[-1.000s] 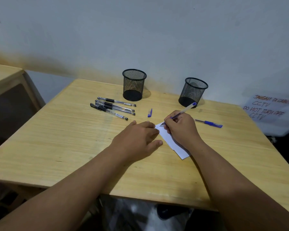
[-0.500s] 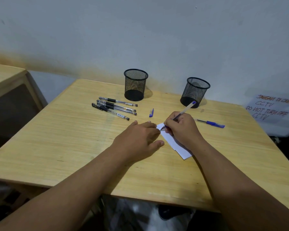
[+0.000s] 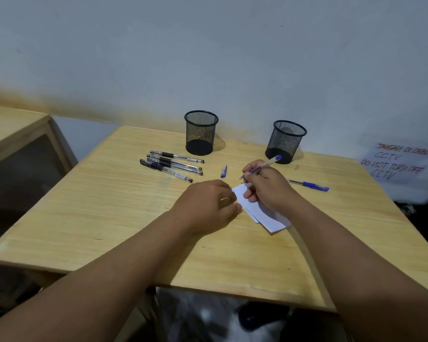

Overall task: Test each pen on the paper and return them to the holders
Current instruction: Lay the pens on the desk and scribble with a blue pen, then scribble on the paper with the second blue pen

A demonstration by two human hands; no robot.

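On the pale wooden table (image 3: 89, 218), the right hand (image 3: 267, 188) is closed around a clear-barrelled blue pen (image 3: 262, 166), its tip raised just above the far corner of a small folded white paper (image 3: 265, 213) near the table's middle. The left hand (image 3: 205, 206) lies palm down, fingers curled loosely, its fingertips pressing the paper's left edge; it grips nothing.

Two black wire-mesh pen holders stand upright near the far edge, well apart: the left holder (image 3: 200, 133) and the right holder (image 3: 285, 141), just behind the raised end of the held pen. Both look empty through the mesh.

Four clear pens with black grips (image 3: 172, 165) lie side by side, close together, left of centre before the left holder. A loose blue pen cap (image 3: 224, 171) lies between them and the right hand. A capped blue pen (image 3: 309, 185) lies toward the right edge.

The near half and the near left corner are bare wood, crossed only by the two forearms.
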